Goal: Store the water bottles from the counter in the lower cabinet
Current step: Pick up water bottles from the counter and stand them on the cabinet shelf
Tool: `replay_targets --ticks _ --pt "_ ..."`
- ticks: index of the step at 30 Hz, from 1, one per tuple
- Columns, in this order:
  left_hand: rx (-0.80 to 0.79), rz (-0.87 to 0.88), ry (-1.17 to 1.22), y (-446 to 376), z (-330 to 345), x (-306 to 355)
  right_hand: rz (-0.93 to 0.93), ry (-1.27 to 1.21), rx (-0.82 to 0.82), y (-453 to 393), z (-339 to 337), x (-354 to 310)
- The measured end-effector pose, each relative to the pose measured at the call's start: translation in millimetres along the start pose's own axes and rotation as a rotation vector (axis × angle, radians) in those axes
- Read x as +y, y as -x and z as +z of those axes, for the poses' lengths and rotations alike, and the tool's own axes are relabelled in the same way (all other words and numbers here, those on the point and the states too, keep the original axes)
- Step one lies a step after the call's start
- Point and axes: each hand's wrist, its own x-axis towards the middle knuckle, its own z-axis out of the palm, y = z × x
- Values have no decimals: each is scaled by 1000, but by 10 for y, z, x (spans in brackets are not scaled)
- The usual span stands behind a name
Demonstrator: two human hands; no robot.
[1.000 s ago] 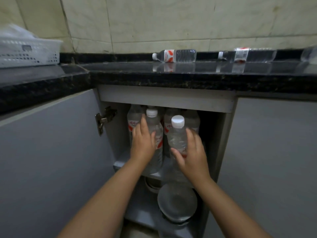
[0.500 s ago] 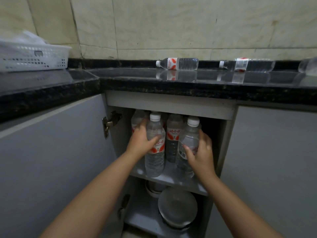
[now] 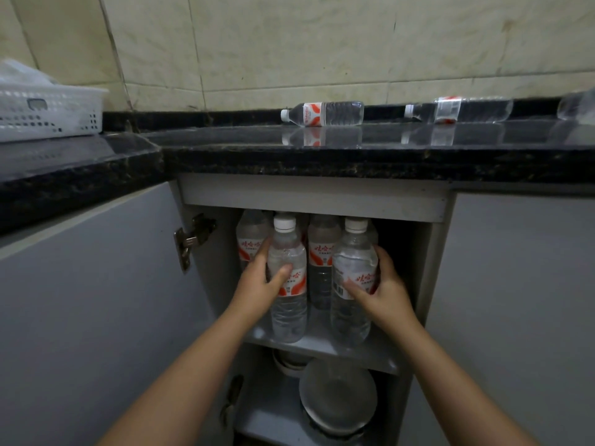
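Gripping 2 front bottles (image 3: 287, 278), one per hand | 2 behind | counter (image 3: 354, 156): 3 lying

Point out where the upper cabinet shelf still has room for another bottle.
Bare shelf shows between the bottle gripped by the right hand and the cabinet's right wall. The left and middle are crowded: the left hand grips a front bottle, with more bottles standing behind.
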Motion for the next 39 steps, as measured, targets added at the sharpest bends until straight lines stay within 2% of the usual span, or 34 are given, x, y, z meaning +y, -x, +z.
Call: replay_targets --ticks 4,11,19,29,31,33,36,39 --pt "28 -75 66 139 109 -81 -55 -7 76 69 75 -31" --pt "23 -79 101 139 234 -103 -38 92 251 261 126 2" --pt "-64 -28 137 185 562 -18 -50 99 260 272 95 -31" --pt "-65 -60 119 13 623 -119 -101 113 326 235 183 -4" --pt "-59 -18 85 -58 620 -77 -120 126 356 177 167 2" --pt "-75 32 30 -93 589 -35 -72 158 319 186 172 69" --pt "-80 93 -128 -26 541 -102 112 200 127 416 231 216" --pt "-86 35 -219 69 551 -215 153 257 108 571 260 313"
